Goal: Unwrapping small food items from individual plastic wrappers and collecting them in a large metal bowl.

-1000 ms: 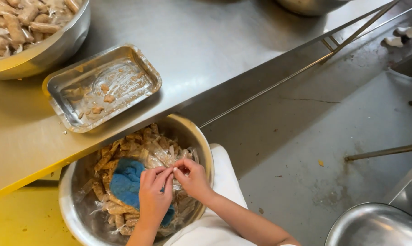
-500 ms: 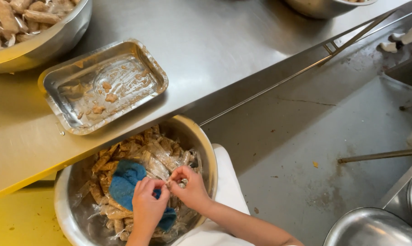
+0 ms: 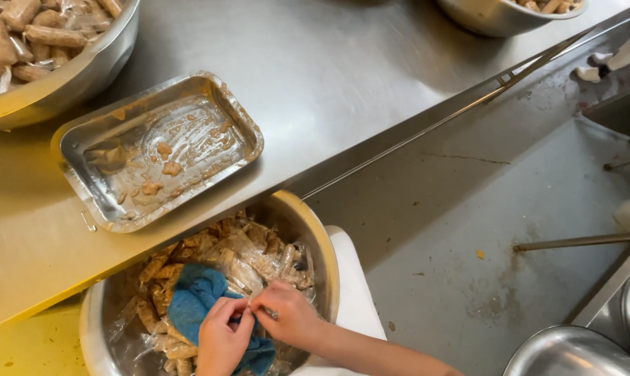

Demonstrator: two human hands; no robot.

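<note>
A steel bowl [image 3: 325,261] below the table edge holds several brown rolls in clear plastic wrap [image 3: 249,254] and a blue cloth [image 3: 197,299]. Both of my hands meet over the cloth. My left hand [image 3: 221,341] and my right hand [image 3: 290,317] pinch the same small plastic-wrapped roll [image 3: 254,306] between their fingertips. My right forearm reaches in from the lower right.
A dirty steel tray [image 3: 155,150] with crumbs lies on the steel table [image 3: 343,76]. A big bowl of brown rolls [image 3: 50,49] stands at the upper left, another bowl [image 3: 510,14] at the top. A white stand [image 3: 357,299] sits under my bowl, and an empty steel bowl [image 3: 572,351] at the lower right.
My hands have stayed together over the blue cloth and drawn slightly toward me. The fingertips have closed in on the wrapped roll.
</note>
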